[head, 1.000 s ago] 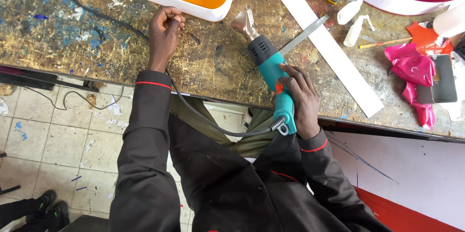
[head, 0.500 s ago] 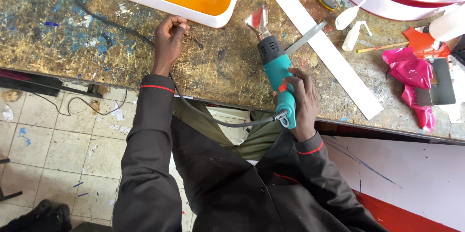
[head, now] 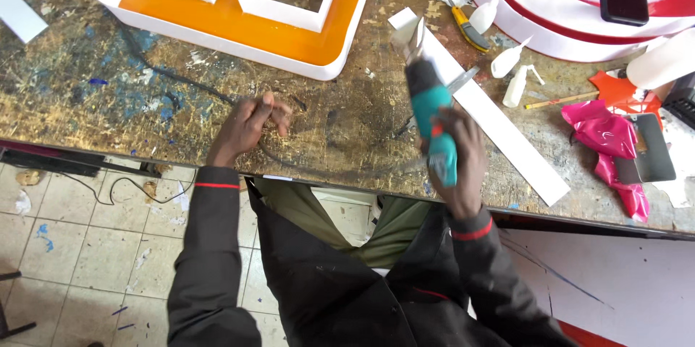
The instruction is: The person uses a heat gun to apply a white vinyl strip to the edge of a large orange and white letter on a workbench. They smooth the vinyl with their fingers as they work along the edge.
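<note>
Over the bench, right hand (head: pixel 456 162) clamped on blurred teal heat gun (head: pixel 433 119); left hand (head: pixel 246 126) pinching a half-hidden cord (head: pixel 181 80).

I see a teal heat gun (head: pixel 433 116) with a dark barrel, held above the scarred bench, nozzle pointing away toward the white strip; its black cord (head: pixel 289 162) trails left across the worn wood

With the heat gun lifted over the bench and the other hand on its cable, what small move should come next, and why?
Probably draw the cable aside. The left hand pinches it on the workbench, while the right hand holds the teal heat gun with its nozzle over the white strip. Slack cord trails along the bench edge near the gun.
</note>
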